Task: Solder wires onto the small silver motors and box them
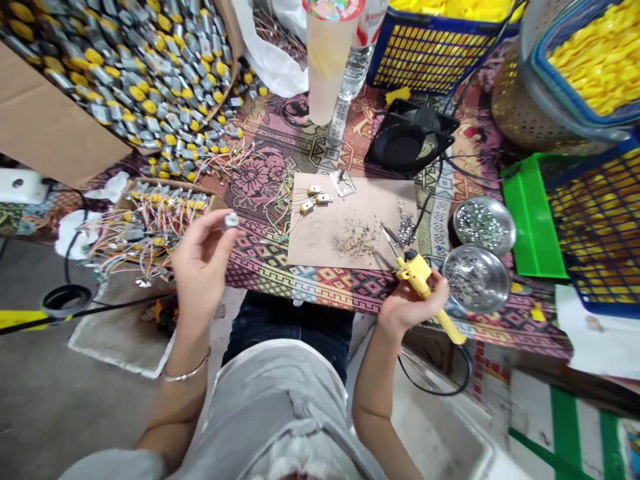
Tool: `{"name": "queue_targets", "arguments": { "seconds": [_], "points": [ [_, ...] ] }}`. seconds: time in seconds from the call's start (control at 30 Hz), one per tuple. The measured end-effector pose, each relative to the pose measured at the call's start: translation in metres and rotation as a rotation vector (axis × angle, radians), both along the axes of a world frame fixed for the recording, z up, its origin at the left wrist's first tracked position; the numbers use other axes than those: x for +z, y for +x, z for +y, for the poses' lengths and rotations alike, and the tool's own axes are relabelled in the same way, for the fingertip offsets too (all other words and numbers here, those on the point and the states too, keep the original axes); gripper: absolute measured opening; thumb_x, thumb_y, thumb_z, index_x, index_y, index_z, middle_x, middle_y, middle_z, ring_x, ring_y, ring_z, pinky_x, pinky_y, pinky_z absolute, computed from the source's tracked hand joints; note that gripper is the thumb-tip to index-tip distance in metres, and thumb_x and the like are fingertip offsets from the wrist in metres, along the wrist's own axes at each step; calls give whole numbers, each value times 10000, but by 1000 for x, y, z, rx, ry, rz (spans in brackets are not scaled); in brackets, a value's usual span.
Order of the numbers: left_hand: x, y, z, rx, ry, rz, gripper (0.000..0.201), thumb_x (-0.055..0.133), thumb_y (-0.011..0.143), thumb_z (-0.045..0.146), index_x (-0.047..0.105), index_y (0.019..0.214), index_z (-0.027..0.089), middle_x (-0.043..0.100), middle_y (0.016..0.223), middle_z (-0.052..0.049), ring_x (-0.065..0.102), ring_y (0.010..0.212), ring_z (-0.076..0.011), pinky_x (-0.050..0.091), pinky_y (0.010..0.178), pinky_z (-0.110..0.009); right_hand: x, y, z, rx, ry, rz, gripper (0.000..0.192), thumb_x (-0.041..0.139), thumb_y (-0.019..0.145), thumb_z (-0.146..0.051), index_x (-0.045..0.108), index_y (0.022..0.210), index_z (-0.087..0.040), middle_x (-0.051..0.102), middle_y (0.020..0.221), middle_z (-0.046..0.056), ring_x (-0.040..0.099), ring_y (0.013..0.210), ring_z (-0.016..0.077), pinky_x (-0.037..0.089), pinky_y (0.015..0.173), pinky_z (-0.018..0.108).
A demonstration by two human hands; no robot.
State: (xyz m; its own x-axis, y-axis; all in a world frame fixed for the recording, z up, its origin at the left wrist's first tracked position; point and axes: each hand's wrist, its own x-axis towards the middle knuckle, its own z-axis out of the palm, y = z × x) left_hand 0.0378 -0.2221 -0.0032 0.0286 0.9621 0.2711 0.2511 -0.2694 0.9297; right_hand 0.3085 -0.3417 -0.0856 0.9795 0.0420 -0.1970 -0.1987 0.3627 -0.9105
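Between thumb and forefinger of my left hand [203, 267] is a small silver motor [231, 220], held up beside a box of wired motors [145, 227]. My right hand [413, 307] is wrapped round a yellow soldering iron [417, 275] with a black cable. The iron's metal tip points up and left over a cardboard sheet [320, 243]. On that sheet lie three small motors with yellow ends [315, 199], a small clear packet [344, 183], dark crumbs [357, 238] and a little heap of shiny metal parts [406, 228].
A big carton of loose motors [150, 87] stands at the back left. Behind the sheet are a tall drink cup [327, 67] and a black fan [407, 137]. Two metal bowls [483, 227] of small parts, a green tray [533, 220] and blue baskets [430, 57] stand to the right.
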Motion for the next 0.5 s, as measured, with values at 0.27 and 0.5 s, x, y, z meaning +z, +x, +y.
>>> {"name": "queue_targets", "arguments": {
  "seconds": [0.27, 0.5],
  "points": [
    [23, 15, -11, 135, 472, 222, 342, 750, 1002, 195, 749, 1326, 306, 751, 1237, -10, 719, 1164, -223, 588, 1035, -408, -1, 0, 0, -55, -73, -114, 234, 538, 928, -484, 574, 922, -253, 483, 878, -23, 574, 781, 119, 537, 649, 259],
    [-45, 102, -4, -612, 379, 762, 276, 559, 1089, 138, 707, 1322, 146, 731, 1262, -124, 694, 1153, -275, 572, 1003, -391, 11, 15, 6, -317, -152, -250, 205, 467, 932, -466, 519, 888, -273, 366, 835, -23, 521, 742, 142, 579, 723, 327]
  ]
}}
